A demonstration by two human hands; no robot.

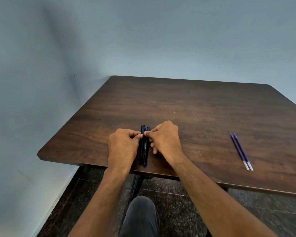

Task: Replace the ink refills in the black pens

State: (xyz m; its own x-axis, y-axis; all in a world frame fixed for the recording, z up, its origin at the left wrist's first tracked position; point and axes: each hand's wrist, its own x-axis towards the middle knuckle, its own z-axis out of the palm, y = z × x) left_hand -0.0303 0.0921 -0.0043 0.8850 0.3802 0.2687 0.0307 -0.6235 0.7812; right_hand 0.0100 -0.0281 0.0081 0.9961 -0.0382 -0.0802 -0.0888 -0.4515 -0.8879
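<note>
Two black pens (144, 147) lie side by side on the dark wooden table (186, 106), near its front edge, pointing away from me. My left hand (122, 144) rests on their left side, and its thumb and forefinger pinch the left pen near the top. My right hand (164, 135) comes in from the right, fingertips pinching the upper part of the right pen. Both hands meet over the pens. Two blue ink refills (240, 151) with clear ends lie together far to the right, untouched.
The table stands against a pale blue wall (143, 40), with its left corner near another wall. Below the front edge are the table's metal leg (135, 183), my knee in dark trousers (141, 218) and a dark speckled floor.
</note>
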